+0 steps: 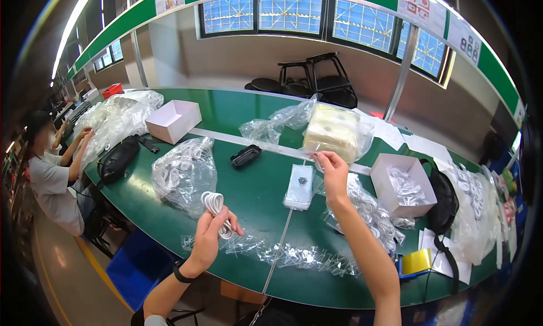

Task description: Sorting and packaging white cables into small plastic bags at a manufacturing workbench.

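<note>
My left hand (pixel 208 238) is closed round a coiled white cable (pixel 212 203), whose loops stick out above and below the fingers. It is over the front of the green table, beside a large clear plastic bag (pixel 184 170) with white items in it. My right hand (pixel 334 176) is raised with thumb and fingers pinched together; what they hold, if anything, is too small to make out. Just left of it lies a stack of clear flat bags (pixel 298 191). Loose white cables (pixel 370 216) lie heaped under my right forearm. Short clear and whitish strips (pixel 308 258) are strewn along the front.
An open white box (pixel 172 122) stands back left, near a black bag (pixel 120 159) and a black case (pixel 246 156). Another white box (pixel 403 190) holds small white pieces. A wrapped pale stack (pixel 332 131) sits behind my right hand. A co-worker (pixel 56 179) sits at left.
</note>
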A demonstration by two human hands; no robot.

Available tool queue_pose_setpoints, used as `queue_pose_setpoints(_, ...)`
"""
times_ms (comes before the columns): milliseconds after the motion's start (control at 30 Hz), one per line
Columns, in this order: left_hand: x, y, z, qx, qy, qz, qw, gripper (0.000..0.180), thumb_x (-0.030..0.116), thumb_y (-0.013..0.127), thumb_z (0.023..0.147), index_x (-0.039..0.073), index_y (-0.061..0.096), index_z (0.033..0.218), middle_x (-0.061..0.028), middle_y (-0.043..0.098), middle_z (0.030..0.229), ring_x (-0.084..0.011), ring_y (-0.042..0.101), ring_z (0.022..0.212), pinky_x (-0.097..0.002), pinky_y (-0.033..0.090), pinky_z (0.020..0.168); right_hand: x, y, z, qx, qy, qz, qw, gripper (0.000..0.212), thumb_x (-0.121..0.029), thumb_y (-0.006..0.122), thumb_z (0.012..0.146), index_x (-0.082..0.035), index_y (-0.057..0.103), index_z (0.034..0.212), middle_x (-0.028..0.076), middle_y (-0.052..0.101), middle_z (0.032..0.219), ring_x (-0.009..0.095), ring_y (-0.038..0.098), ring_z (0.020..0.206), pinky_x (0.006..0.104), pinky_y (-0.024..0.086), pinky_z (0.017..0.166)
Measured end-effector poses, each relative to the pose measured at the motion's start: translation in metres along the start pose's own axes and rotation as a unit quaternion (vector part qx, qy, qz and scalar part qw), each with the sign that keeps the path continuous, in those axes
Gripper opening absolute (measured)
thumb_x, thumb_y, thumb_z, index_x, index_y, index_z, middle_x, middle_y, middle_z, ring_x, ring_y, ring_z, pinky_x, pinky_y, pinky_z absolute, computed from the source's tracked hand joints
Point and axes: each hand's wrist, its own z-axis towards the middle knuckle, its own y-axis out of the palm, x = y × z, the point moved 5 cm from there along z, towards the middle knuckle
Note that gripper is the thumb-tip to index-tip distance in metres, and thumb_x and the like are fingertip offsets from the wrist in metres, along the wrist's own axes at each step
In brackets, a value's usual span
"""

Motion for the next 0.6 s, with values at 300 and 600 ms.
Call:
queue_pose_setpoints(300,-0.010,0.040,0.024,-0.048,-0.114,-0.149,0.981,0.034,0.020,0.065,0.096,-0.002,0.061,0.122,-0.0058,0.067,0.086,-0.0064,0.049,0.057,-0.0225,0.040,0.054,-0.101,0.098,-0.139,-0.220,-0.480,-0.414,0.741,0.016,-0.005,0.071,0.073,-0.003,0.064,0.088,0.009,0.066,0.099,0.026,0.066,0.092,0.0373,0.053,0.080)
queue_pose_setpoints(600,-0.014,0.040,0.020,0.031,-0.081,0.018,0.996,0.018,0.014,0.069,0.092,0.000,0.071,0.102,-0.0039,0.068,0.078,-0.0058,0.056,0.061,-0.0215,0.040,0.051,-0.111,0.084,-0.156,-0.306,-0.386,-0.370,0.788,0.026,-0.013,0.077,0.074,-0.005,0.066,0.096,0.007,0.062,0.096,0.027,0.061,0.091,0.0402,0.049,0.084)
